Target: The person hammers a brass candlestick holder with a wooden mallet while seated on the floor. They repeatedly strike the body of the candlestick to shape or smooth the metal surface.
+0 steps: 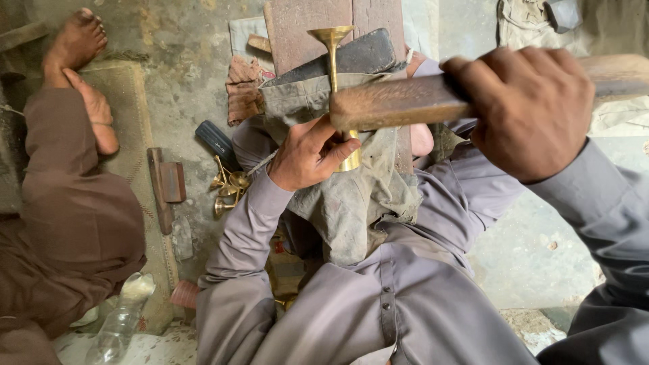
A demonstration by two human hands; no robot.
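we are gripping a brass goblet (pixel 336 74) in our left hand (pixel 307 154), our right hand (pixel 531 111), at three o'clock, clenching a wooden mallet (pixel 405 101).

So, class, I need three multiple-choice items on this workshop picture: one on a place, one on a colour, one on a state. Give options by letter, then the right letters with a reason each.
1. Where does the heap of small brass pieces lie?
A. on the floor beside the left sleeve
B. on the wooden plank
C. in the clear plastic bottle

2. What colour is the flared, slender metal stem held in the left hand?
A. silver
B. golden brass
C. black

3. How does the right hand hold the thick wooden bat?
A. loosely, fingers open
B. not at all
C. fingers closed around it, raised above the stem

Answers: 1 A, the pieces sit on the floor left of the sleeve; 2 B, it shines yellow; 3 C, the fist wraps the bat.
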